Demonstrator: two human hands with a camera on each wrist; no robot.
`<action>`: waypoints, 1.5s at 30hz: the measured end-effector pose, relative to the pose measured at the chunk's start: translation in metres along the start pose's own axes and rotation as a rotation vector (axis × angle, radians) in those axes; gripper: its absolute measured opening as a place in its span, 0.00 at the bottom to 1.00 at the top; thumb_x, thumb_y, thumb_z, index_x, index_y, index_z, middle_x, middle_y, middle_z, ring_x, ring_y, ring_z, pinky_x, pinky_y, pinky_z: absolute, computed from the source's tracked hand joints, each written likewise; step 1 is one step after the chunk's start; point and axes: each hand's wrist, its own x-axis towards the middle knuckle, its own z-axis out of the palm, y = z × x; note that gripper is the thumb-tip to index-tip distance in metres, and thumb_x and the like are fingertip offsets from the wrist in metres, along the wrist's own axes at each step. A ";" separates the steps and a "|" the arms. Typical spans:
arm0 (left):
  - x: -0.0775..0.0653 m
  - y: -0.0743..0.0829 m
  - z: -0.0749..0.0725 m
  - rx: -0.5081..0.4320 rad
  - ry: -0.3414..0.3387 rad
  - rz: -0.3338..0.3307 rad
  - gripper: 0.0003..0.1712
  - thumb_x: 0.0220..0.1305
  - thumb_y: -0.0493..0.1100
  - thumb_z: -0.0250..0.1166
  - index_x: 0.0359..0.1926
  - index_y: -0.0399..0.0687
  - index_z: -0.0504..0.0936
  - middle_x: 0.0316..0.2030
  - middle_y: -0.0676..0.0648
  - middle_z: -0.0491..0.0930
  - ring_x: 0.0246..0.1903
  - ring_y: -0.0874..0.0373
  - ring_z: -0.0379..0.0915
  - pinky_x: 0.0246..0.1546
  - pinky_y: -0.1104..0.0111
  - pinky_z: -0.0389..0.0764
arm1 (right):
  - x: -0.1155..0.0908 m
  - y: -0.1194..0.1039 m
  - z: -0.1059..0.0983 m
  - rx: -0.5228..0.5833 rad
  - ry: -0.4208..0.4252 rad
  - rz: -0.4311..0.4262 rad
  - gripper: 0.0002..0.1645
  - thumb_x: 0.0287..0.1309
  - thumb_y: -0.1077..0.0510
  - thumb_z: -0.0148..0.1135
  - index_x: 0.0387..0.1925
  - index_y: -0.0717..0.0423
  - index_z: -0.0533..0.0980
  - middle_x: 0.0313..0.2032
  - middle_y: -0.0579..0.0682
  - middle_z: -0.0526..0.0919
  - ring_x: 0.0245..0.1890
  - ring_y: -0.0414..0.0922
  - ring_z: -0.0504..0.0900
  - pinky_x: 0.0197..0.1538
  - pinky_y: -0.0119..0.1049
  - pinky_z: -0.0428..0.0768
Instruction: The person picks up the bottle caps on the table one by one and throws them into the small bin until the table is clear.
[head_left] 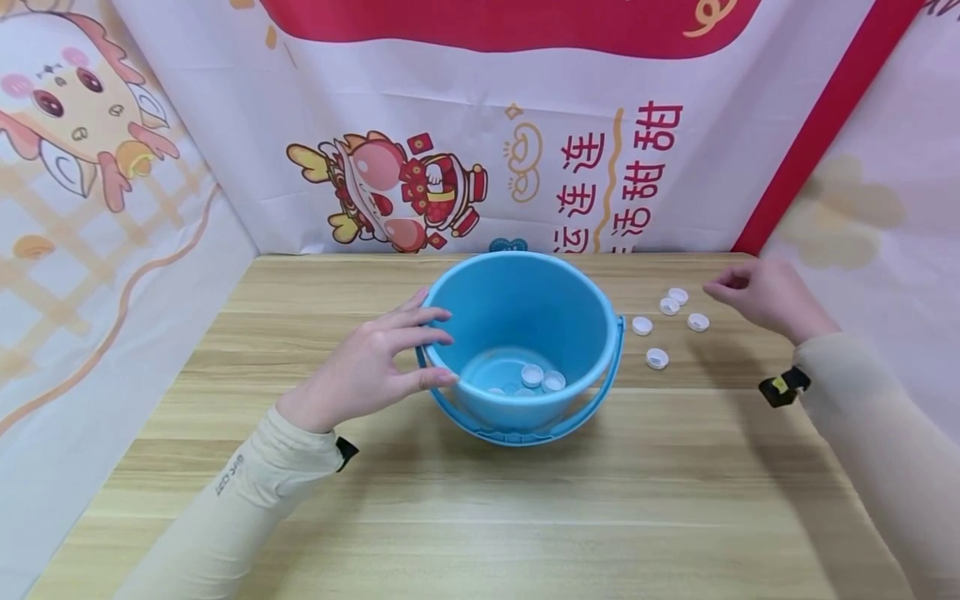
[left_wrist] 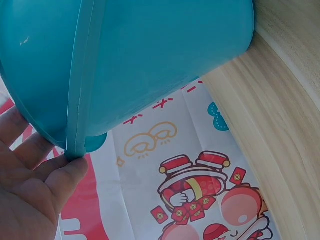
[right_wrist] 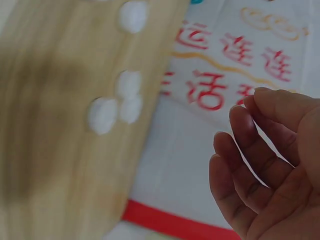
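Note:
A blue bucket (head_left: 517, 333) stands upright on the table, its handle (head_left: 517, 438) lowered at the front. My left hand (head_left: 367, 358) grips the bucket's left rim, fingers reaching over the edge. In the left wrist view, the left thumb and fingers (left_wrist: 70, 172) hold the rim where the handle meets it. Several white bottle caps (head_left: 532, 376) lie on the bucket's floor. To its right, several more white caps (head_left: 657, 358) rest on the wood. My right hand (head_left: 765, 298) hovers beyond these caps, its fingers loosely bent; no object shows between them in the right wrist view (right_wrist: 265, 160).
The wooden table (head_left: 480, 533) meets a white and red printed cloth (head_left: 465, 100) at its back edge. More cloth hangs along both sides. A small black device (head_left: 784, 386) is strapped at the right sleeve.

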 end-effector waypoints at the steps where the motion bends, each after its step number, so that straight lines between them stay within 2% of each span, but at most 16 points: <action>1: 0.000 0.000 0.000 0.001 0.001 0.000 0.28 0.56 0.58 0.73 0.53 0.46 0.85 0.64 0.46 0.74 0.73 0.47 0.52 0.59 0.46 0.72 | 0.000 0.009 0.003 0.005 -0.008 0.008 0.21 0.63 0.44 0.65 0.42 0.59 0.85 0.34 0.53 0.86 0.35 0.51 0.77 0.37 0.42 0.74; 5: 0.000 0.000 -0.001 0.005 0.003 0.002 0.28 0.56 0.58 0.73 0.53 0.47 0.85 0.64 0.46 0.74 0.73 0.46 0.52 0.59 0.46 0.72 | 0.001 0.037 0.016 0.013 -0.052 0.043 0.21 0.62 0.44 0.66 0.41 0.59 0.85 0.35 0.53 0.86 0.38 0.52 0.78 0.39 0.44 0.74; 9: 0.000 0.000 -0.001 0.007 0.005 0.004 0.28 0.56 0.58 0.73 0.53 0.47 0.85 0.64 0.46 0.74 0.73 0.46 0.52 0.59 0.46 0.72 | 0.002 0.053 0.027 0.003 -0.118 0.063 0.21 0.61 0.44 0.68 0.42 0.58 0.84 0.37 0.54 0.87 0.40 0.52 0.79 0.39 0.43 0.74; 13: 0.000 0.000 -0.001 0.008 0.006 0.005 0.28 0.56 0.58 0.73 0.53 0.47 0.85 0.64 0.46 0.74 0.73 0.46 0.52 0.58 0.46 0.73 | 0.003 0.062 0.036 -0.013 -0.203 0.112 0.32 0.59 0.39 0.67 0.52 0.60 0.80 0.45 0.61 0.84 0.44 0.56 0.79 0.43 0.49 0.77; 17: -0.001 0.000 -0.001 0.007 0.008 0.008 0.28 0.56 0.58 0.73 0.53 0.47 0.85 0.64 0.46 0.74 0.73 0.46 0.52 0.58 0.46 0.73 | 0.005 0.065 0.043 0.021 -0.252 0.146 0.40 0.61 0.38 0.66 0.60 0.66 0.73 0.52 0.71 0.77 0.50 0.63 0.76 0.49 0.57 0.76; 20: -0.001 0.000 -0.001 0.008 0.008 0.010 0.28 0.56 0.59 0.73 0.53 0.47 0.85 0.64 0.46 0.74 0.73 0.47 0.52 0.58 0.47 0.73 | 0.007 0.066 0.047 0.025 -0.256 0.146 0.41 0.61 0.40 0.67 0.61 0.69 0.71 0.54 0.76 0.74 0.53 0.68 0.74 0.53 0.62 0.73; 23: -0.001 0.000 -0.001 0.010 0.007 0.012 0.28 0.56 0.59 0.73 0.53 0.47 0.85 0.64 0.46 0.74 0.73 0.47 0.52 0.59 0.47 0.72 | 0.009 0.065 0.051 0.016 -0.253 0.153 0.42 0.59 0.39 0.67 0.60 0.68 0.71 0.54 0.76 0.74 0.53 0.68 0.73 0.55 0.63 0.72; 31: -0.001 0.000 0.000 0.008 0.008 0.010 0.28 0.56 0.58 0.73 0.53 0.47 0.85 0.64 0.46 0.74 0.73 0.45 0.53 0.59 0.47 0.72 | 0.011 0.065 0.059 0.007 -0.226 0.160 0.36 0.61 0.40 0.66 0.55 0.66 0.74 0.52 0.73 0.76 0.51 0.65 0.75 0.53 0.61 0.72; 37: 0.000 0.000 0.000 0.011 0.003 0.008 0.28 0.57 0.59 0.73 0.53 0.47 0.85 0.64 0.46 0.74 0.73 0.46 0.53 0.58 0.47 0.73 | 0.010 0.063 0.060 0.012 -0.220 0.163 0.35 0.63 0.41 0.64 0.55 0.66 0.74 0.52 0.72 0.76 0.51 0.65 0.75 0.53 0.61 0.71; 41: 0.000 0.001 0.000 0.011 0.000 0.009 0.28 0.57 0.58 0.73 0.53 0.46 0.85 0.64 0.46 0.74 0.73 0.45 0.53 0.58 0.47 0.73 | 0.008 0.060 0.058 0.068 -0.215 0.189 0.37 0.63 0.39 0.64 0.60 0.63 0.73 0.54 0.69 0.76 0.51 0.63 0.74 0.53 0.59 0.72; 45: 0.000 0.001 -0.001 0.009 -0.001 0.008 0.28 0.57 0.58 0.73 0.53 0.46 0.85 0.64 0.46 0.74 0.73 0.44 0.53 0.60 0.46 0.71 | 0.008 0.050 0.050 0.144 -0.180 0.155 0.39 0.63 0.38 0.64 0.62 0.63 0.72 0.55 0.67 0.77 0.52 0.60 0.75 0.52 0.55 0.74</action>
